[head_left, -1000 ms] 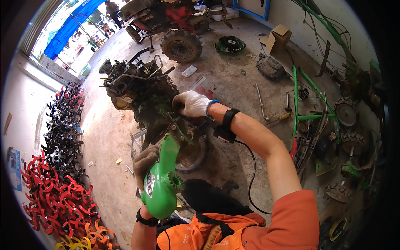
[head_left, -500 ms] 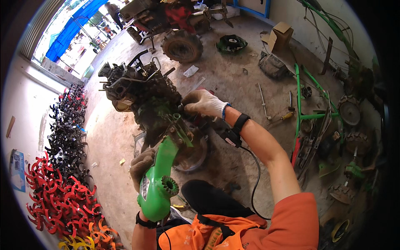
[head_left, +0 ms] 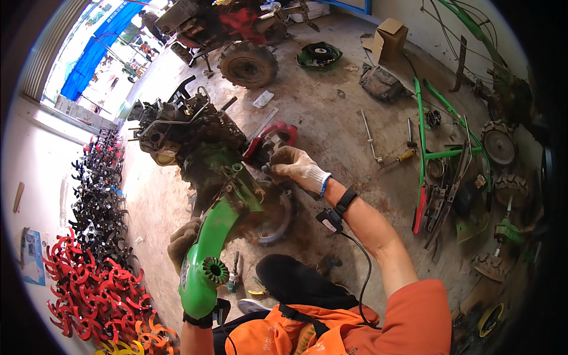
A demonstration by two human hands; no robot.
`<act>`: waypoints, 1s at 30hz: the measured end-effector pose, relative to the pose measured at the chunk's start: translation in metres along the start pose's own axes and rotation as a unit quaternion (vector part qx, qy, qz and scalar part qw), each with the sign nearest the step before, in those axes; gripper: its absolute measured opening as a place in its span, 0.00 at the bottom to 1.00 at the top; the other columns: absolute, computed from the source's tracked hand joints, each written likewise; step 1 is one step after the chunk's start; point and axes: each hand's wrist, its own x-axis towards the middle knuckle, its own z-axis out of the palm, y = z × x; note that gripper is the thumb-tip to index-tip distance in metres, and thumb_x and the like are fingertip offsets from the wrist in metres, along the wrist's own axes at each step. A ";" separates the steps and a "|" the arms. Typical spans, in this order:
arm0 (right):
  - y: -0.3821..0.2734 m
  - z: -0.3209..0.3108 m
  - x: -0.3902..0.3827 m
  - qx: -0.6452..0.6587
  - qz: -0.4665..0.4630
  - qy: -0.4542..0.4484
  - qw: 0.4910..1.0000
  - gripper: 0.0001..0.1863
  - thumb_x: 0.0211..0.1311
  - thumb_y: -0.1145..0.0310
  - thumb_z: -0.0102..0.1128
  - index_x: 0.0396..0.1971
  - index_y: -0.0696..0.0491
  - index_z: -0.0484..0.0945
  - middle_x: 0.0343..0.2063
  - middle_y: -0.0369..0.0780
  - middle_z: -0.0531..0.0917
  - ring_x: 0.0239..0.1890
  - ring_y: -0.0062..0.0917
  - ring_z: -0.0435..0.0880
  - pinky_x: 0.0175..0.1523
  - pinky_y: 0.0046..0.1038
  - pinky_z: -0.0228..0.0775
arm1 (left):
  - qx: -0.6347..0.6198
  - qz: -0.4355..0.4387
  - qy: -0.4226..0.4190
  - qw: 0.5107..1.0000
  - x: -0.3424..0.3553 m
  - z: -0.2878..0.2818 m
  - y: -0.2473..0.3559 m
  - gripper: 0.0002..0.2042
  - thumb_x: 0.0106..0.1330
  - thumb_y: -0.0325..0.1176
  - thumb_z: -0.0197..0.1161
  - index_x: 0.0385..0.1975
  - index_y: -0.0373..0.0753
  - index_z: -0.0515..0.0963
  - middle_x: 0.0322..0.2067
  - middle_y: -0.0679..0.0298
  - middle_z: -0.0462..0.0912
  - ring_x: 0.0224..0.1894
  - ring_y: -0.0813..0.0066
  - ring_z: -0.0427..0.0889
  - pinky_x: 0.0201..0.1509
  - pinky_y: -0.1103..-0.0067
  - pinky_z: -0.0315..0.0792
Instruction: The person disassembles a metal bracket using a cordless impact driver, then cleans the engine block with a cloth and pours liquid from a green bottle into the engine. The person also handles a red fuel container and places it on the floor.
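A greasy engine stands on the floor before me, joined to a long curved green metal casing that reaches toward me. A black toothed hub sticks out from the casing's near end. My left hand, in a dirty work glove, is closed against the casing's left side; some fingers are hidden behind it. My right hand, gloved too, has its fingers closed beside a red-and-grey metal part on the engine's right side. Whatever these fingers pinch is too small to make out.
Piles of curved red blades and black blades line the left wall. To the right lie a green frame, a long wrench and a yellow-handled screwdriver. A large tyre and a cardboard box stand farther back.
The engine and green casing sit slightly farther left in view. My right hand has drawn a little away from the engine, uncovering the red-and-grey part. My left hand stays at the casing.
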 end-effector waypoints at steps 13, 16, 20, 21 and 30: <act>-0.026 0.051 0.050 -0.220 -0.076 0.013 0.972 0.18 0.65 0.76 0.70 0.55 0.59 0.88 0.49 0.39 0.93 0.50 0.21 0.91 0.58 0.26 0.83 | -0.443 0.014 0.097 0.891 0.022 0.034 0.012 0.25 0.74 0.34 0.71 0.69 0.37 0.73 0.59 0.59 0.83 0.59 0.66 0.83 0.64 0.67 0.80; -0.028 0.057 0.054 -0.231 -0.076 0.013 0.970 0.17 0.66 0.77 0.69 0.54 0.59 0.88 0.50 0.39 0.93 0.53 0.22 0.90 0.62 0.26 0.82 | -0.331 0.156 0.150 0.918 0.049 0.041 0.024 0.23 0.71 0.28 0.74 0.63 0.38 0.73 0.57 0.54 0.80 0.61 0.56 0.82 0.69 0.58 0.76; -0.027 0.060 0.057 -0.266 -0.071 0.006 0.961 0.16 0.66 0.79 0.69 0.53 0.59 0.88 0.50 0.39 0.94 0.52 0.21 0.91 0.62 0.26 0.82 | -0.340 0.287 0.153 0.882 0.080 0.038 0.028 0.21 0.70 0.28 0.77 0.59 0.38 0.75 0.55 0.51 0.81 0.60 0.52 0.84 0.69 0.53 0.76; -0.026 0.062 0.058 -0.270 -0.082 0.002 0.959 0.15 0.67 0.79 0.69 0.53 0.59 0.88 0.49 0.39 0.94 0.52 0.21 0.91 0.61 0.26 0.82 | -0.348 0.285 0.165 0.878 0.080 0.039 0.028 0.21 0.69 0.30 0.78 0.58 0.38 0.77 0.53 0.49 0.83 0.58 0.50 0.85 0.68 0.51 0.77; -0.052 0.083 0.065 -0.594 -0.187 -0.084 0.778 0.16 0.63 0.72 0.66 0.50 0.49 0.89 0.46 0.49 0.92 0.53 0.46 0.90 0.59 0.41 0.83 | -0.324 0.314 0.142 0.881 0.087 0.037 0.025 0.25 0.65 0.27 0.80 0.58 0.39 0.75 0.53 0.51 0.82 0.57 0.49 0.85 0.66 0.52 0.78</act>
